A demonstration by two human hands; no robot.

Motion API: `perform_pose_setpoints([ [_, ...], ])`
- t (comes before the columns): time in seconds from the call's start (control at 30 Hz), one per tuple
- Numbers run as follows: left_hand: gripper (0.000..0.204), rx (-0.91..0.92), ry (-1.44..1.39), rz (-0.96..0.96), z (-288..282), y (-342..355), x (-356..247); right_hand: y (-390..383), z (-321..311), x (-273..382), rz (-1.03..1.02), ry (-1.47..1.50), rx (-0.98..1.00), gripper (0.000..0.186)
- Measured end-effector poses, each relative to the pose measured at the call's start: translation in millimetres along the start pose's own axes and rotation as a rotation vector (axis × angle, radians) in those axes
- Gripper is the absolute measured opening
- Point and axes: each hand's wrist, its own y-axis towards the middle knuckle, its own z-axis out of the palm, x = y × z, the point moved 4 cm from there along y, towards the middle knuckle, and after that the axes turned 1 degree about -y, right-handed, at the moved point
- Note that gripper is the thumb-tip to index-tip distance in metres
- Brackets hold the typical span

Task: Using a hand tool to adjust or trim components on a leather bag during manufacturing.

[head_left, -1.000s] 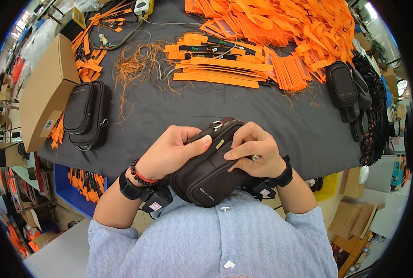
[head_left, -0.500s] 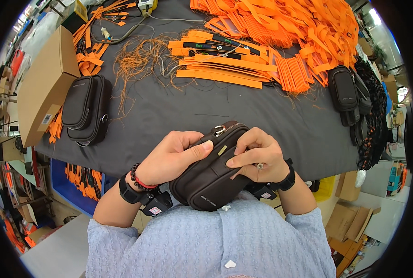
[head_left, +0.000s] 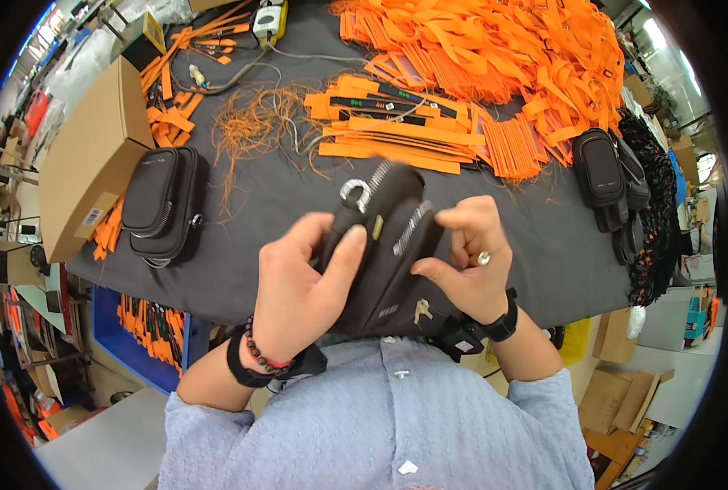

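A dark brown zippered pouch bag [head_left: 362, 282] is tilted in front of my chest, partly blurred. My left hand [head_left: 303, 282] is closed around its left side, thumb lying on top near a silver ring [head_left: 354, 194] and a small yellowish tag [head_left: 378, 227]. Toward the right, the bag's zippered pocket [head_left: 417, 241] stands out from the body. Beside that pocket's edge is my right hand [head_left: 472, 257], thumb and forefinger apart and other fingers curled; whether its fingertips touch the pocket is hard to tell. A small gold-coloured metal piece [head_left: 423, 310] shows below it.
Another dark bag [head_left: 164, 204] lies at left beside a cardboard box [head_left: 95, 163]. More bags [head_left: 605, 175] are at right. Orange straps [head_left: 494, 49] are heaped at the back, with loose orange threads [head_left: 254, 122] and a cable [head_left: 233, 82]. A blue bin [head_left: 139, 359] sits below the table's left edge.
The bag has been lifted away from my chest and turned, showing its zipped side. My left hand has moved with it. My right hand has shifted away from the pinch at the bag's seam, its fingers now apart.
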Motion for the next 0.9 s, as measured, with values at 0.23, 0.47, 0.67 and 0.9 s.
perform_pose_setpoints([
  [0.23, 0.029, -0.001, -0.354, -0.087, 15.7, 5.3, 6.6, 33.3, 20.2, 10.5, 0.146, -0.062, 0.073, 0.050],
  [0.47, 0.036, 0.260, -0.490, -0.542, 11.4, -9.7, 28.5, 26.1, 26.7, 13.6, 0.266, 0.120, 0.339, 0.024],
  [0.67, 0.030, 0.259, -0.477, -0.439, 16.6, -9.7, 28.1, 17.6, 27.6, -5.1, 0.341, 0.251, 0.399, 0.023],
  [0.9, 0.030, 0.296, -0.517, -0.382, 30.5, 2.1, 34.5, 12.6, 14.9, -34.9, 0.613, 0.538, 0.469, 0.027],
])
